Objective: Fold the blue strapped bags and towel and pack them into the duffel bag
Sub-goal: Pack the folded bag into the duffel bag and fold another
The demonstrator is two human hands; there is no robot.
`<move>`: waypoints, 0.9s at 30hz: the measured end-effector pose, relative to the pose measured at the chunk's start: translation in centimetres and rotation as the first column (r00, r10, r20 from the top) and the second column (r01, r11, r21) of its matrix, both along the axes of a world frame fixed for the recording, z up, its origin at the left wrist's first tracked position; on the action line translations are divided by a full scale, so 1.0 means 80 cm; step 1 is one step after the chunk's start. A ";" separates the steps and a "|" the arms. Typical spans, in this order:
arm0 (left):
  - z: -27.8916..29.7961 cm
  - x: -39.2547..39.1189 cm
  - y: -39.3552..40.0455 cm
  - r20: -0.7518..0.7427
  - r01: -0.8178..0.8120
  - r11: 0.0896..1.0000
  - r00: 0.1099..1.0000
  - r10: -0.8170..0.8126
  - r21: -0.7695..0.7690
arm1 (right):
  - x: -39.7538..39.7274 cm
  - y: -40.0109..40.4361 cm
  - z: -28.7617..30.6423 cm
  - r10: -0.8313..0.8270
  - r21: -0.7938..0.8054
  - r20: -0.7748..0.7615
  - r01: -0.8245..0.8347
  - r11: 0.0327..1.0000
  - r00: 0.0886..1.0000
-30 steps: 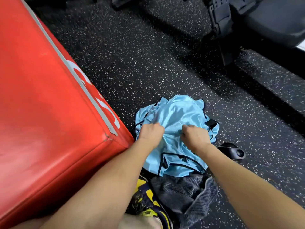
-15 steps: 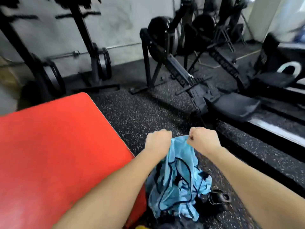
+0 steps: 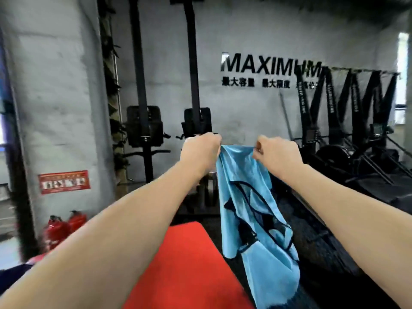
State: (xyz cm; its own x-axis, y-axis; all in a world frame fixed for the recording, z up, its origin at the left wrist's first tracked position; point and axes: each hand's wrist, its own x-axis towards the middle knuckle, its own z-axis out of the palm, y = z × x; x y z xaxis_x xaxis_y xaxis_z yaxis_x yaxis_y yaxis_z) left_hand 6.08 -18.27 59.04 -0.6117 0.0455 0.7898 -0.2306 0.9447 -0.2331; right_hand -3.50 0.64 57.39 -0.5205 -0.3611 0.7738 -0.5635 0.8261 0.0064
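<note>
While both arms reach forward at chest height, the left hand and the right hand each clench the top edge of a blue strapped bag, fingers curled round the fabric. Stretched between the two fists, the bag hangs free in loose folds, its dark straps showing, beside the far right corner of a red padded block. Behind stand upright black gym machines against a grey wall lettered "MAXIMUM", with red fire extinguishers low at left.
</note>
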 end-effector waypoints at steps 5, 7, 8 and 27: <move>0.033 0.085 -0.072 -0.008 -0.127 0.991 0.992 0.127 -0.046 | 0.057 -0.088 0.034 0.098 0.032 -0.055 -0.097 0.995 0.994; 0.022 0.110 -0.096 0.029 -0.159 0.984 0.986 0.162 -0.073 | 0.072 -0.119 0.022 0.113 0.076 -0.052 -0.109 0.991 0.992; 0.013 0.121 -0.109 0.052 -0.174 0.982 0.982 0.179 -0.078 | 0.079 -0.135 0.011 0.118 0.095 -0.048 -0.113 0.989 0.992; -0.416 0.216 -0.234 0.624 -0.328 0.895 0.778 0.075 0.302 | 0.165 -0.267 -0.405 0.176 0.325 0.560 -0.410 0.852 0.810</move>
